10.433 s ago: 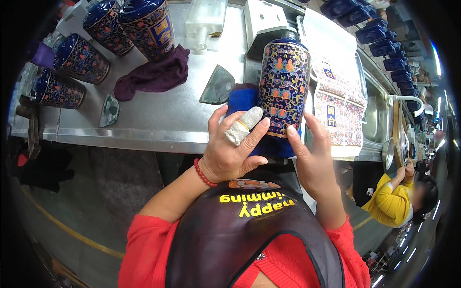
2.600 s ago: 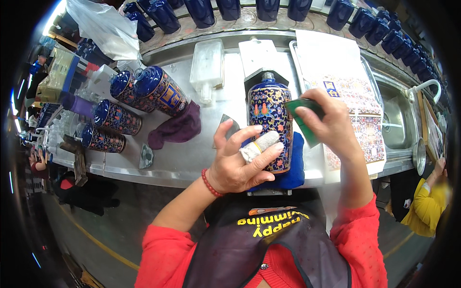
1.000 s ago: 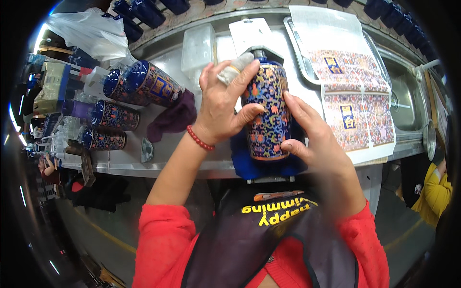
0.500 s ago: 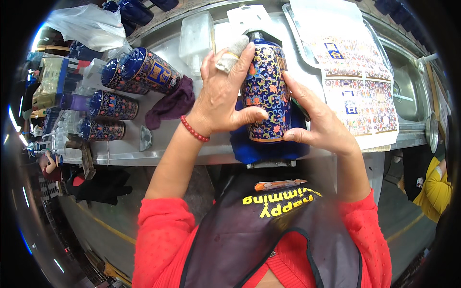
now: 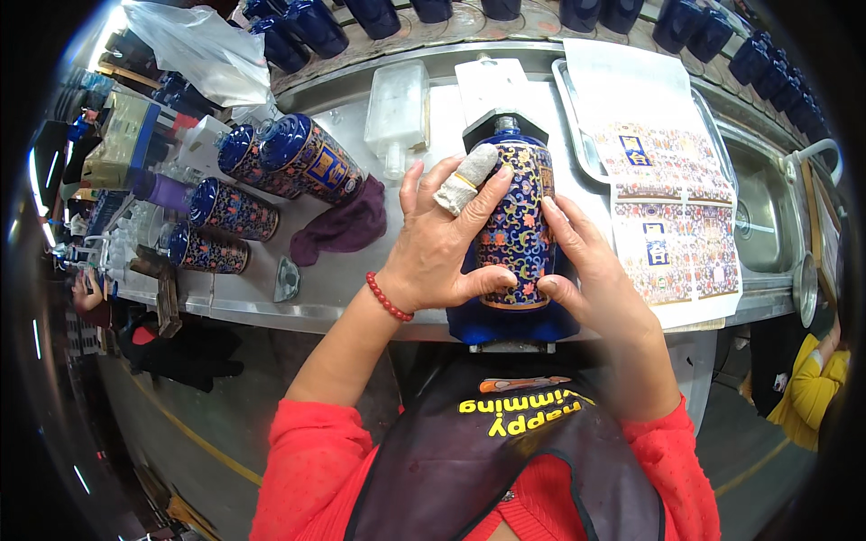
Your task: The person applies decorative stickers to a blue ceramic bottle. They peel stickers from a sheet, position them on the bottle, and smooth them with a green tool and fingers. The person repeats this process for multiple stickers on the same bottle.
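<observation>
A dark blue bottle (image 5: 516, 234) with a colourful floral pattern lies on its back in front of me, neck pointing away, over a dark blue padded rest (image 5: 514, 326). My left hand (image 5: 424, 243) holds its left side, thumb across the lower front and a finger along the upper edge. A grey cloth wrap (image 5: 466, 180) covers one of that hand's fingers. My right hand (image 5: 600, 284) closes on the right side, with thumb low and fingertips higher up. The bottle's underside is hidden.
Patterned printed sheets (image 5: 681, 194) lie at the right, partly over a metal tray (image 5: 577, 126), beside a sink (image 5: 762, 216). Several decorated bottles (image 5: 316, 162) and a purple cloth (image 5: 343, 225) are at the left. A clear container (image 5: 397, 113) stands behind. Plain blue bottles (image 5: 374, 13) line the back.
The whole view has shifted, so the bench sits lower in the picture and more blue bottles show at the back. Both hands keep nearly the same hold on the bottle.
</observation>
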